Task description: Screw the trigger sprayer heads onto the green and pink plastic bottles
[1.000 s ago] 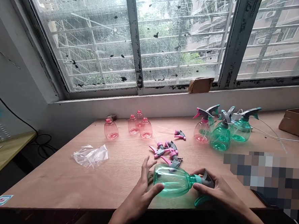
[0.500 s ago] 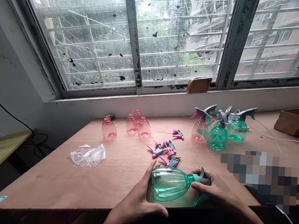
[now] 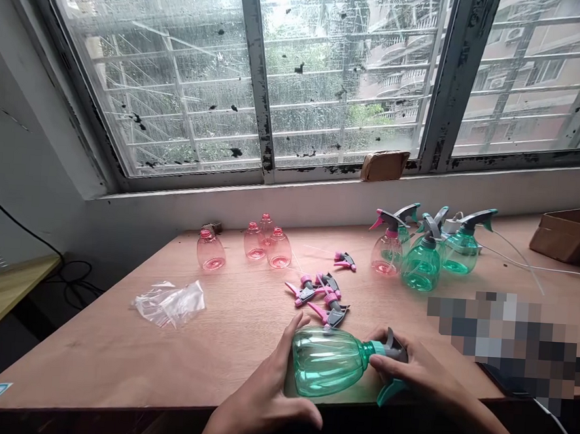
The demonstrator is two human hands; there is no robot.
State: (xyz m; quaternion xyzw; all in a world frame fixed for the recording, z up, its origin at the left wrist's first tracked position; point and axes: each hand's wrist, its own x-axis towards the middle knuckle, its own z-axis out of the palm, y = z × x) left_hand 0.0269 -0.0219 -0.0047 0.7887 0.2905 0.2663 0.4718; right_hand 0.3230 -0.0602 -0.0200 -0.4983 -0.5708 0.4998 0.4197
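A green spray bottle [image 3: 329, 363] lies on its side in the air at the table's front edge, its base to the left. My right hand [image 3: 411, 365] grips its grey and teal spray head [image 3: 394, 346], thumb near the collar. Around the bottle's base my left hand [image 3: 270, 386] is spread, thumb stretched out below and fingers partly hidden behind the bottle. Just beyond the bottle lie several loose pink and grey spray heads [image 3: 333, 308], and another pink spray head [image 3: 345, 261] lies farther back.
Several pink bottles without heads [image 3: 212, 251] stand at the back left. A pink spray bottle [image 3: 386, 254] and several green spray bottles [image 3: 420, 267] stand at the back right. A crumpled clear plastic bag [image 3: 171, 303] lies on the left, a cardboard box [image 3: 564, 235] far right.
The bottle has turned slightly about its long axis and sunk a little in the view. My hands keep nearly the same pose.
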